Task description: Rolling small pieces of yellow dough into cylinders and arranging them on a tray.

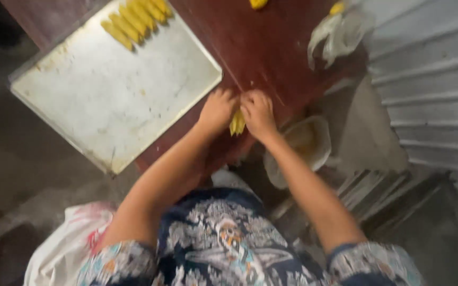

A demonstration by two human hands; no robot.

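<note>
My left hand [217, 110] and my right hand [258, 113] lie side by side, fingers pressed down on a dark red-brown table [263, 42]. Between them shows a small yellow piece of dough [237, 123], which both hands hold against the table edge. To the left a large pale metal baking tray [112, 100] lies on the table. A row of several yellow shaped dough pieces [133, 21] sits at the tray's far edge.
A crumpled clear plastic bag [337, 34] lies at the table's far right. A pale bowl [306, 145] sits below the table near my right forearm. Corrugated metal sheeting [436, 79] fills the right side. A white plastic bag [64, 249] lies lower left.
</note>
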